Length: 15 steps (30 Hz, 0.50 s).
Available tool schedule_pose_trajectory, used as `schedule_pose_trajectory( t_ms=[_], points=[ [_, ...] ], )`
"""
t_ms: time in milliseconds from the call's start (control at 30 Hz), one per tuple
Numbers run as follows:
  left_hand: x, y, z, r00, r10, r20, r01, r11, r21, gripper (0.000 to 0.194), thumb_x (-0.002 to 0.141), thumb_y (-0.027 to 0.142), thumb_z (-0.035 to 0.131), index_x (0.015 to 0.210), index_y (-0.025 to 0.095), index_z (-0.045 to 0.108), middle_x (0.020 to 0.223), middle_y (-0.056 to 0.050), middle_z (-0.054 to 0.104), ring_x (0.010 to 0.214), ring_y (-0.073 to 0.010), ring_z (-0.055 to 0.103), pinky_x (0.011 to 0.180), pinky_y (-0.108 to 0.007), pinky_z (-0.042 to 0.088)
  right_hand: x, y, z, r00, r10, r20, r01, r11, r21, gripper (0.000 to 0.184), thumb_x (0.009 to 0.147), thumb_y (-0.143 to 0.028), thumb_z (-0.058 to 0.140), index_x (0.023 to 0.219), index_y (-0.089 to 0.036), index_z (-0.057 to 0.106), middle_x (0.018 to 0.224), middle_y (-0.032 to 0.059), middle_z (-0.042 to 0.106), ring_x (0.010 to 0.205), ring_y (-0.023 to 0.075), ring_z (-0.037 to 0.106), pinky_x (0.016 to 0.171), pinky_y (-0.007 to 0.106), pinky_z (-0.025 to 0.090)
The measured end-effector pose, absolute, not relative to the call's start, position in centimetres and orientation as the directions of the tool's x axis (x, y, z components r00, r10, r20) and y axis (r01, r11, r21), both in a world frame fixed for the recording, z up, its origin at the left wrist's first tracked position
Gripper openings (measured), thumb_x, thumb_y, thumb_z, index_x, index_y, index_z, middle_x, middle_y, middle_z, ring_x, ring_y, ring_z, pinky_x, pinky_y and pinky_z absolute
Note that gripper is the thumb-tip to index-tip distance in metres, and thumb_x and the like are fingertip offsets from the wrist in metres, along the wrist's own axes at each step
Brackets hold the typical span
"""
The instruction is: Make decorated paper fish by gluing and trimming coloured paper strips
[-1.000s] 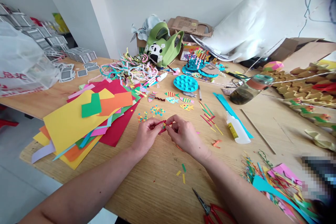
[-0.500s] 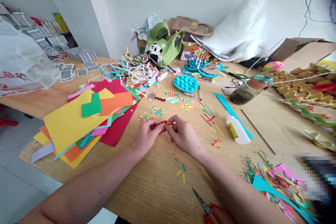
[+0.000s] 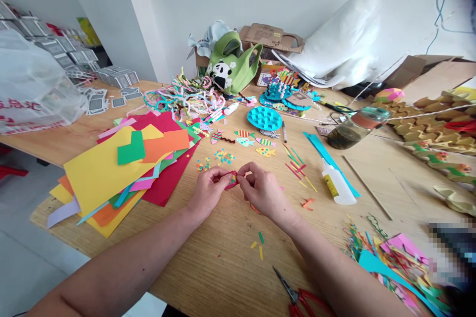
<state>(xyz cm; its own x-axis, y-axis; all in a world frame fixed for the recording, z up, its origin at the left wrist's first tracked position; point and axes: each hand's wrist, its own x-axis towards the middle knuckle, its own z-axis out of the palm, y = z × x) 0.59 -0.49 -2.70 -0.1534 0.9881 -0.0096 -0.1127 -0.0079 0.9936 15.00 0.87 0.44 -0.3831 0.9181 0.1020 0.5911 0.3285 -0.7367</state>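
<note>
Between my two hands, over the middle of the table, is a small red paper cutout (image 3: 233,180) with bits of yellow and green on it; its outline is mostly covered by fingers. My left hand (image 3: 210,189) pinches its left end. On the right end, the thumb and forefinger of my right hand (image 3: 260,189) are closed. Just beyond lie paper dots (image 3: 224,156) in blue, yellow and orange. Several decorated paper fish (image 3: 265,152) rest farther back. Thin paper strips (image 3: 296,168) lie right of my right hand, and short green and yellow scraps (image 3: 261,252) lie nearer me.
Coloured paper sheets (image 3: 100,173) are piled at left. A glue bottle (image 3: 338,185), a wooden stick (image 3: 366,185) and a glass jar (image 3: 353,131) lie at right. Red-handled scissors (image 3: 295,297) are near the front edge, beside paper scraps (image 3: 394,267). Pipe cleaners (image 3: 182,96) and a green panda bag (image 3: 234,67) stand behind.
The red cutout has turned slightly, so more of its coloured face shows between my fingers. Both hands stay in nearly the same place; the view has shifted a little.
</note>
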Motion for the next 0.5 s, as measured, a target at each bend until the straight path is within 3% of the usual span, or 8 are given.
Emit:
schedule_pose_trajectory(
  t_ms=[500],
  points=[
    [0.46,-0.54,-3.05,-0.117,0.99,0.081,-0.049,-0.087,0.995,0.015,0.073,0.03,0.066,0.068,0.016,0.066,0.072,-0.003,0.064,0.069,-0.0148,0.059,0.066,-0.026,0.047,14.76,0.8,0.74,-0.38,0.922,0.069,0.608,0.305,-0.733,0.008,0.085,-0.023,0.046,0.083,-0.019,0.053,0.052,-0.0026,0.059,0.041,0.0104,0.049,0.046,0.021,0.03]
  ],
)
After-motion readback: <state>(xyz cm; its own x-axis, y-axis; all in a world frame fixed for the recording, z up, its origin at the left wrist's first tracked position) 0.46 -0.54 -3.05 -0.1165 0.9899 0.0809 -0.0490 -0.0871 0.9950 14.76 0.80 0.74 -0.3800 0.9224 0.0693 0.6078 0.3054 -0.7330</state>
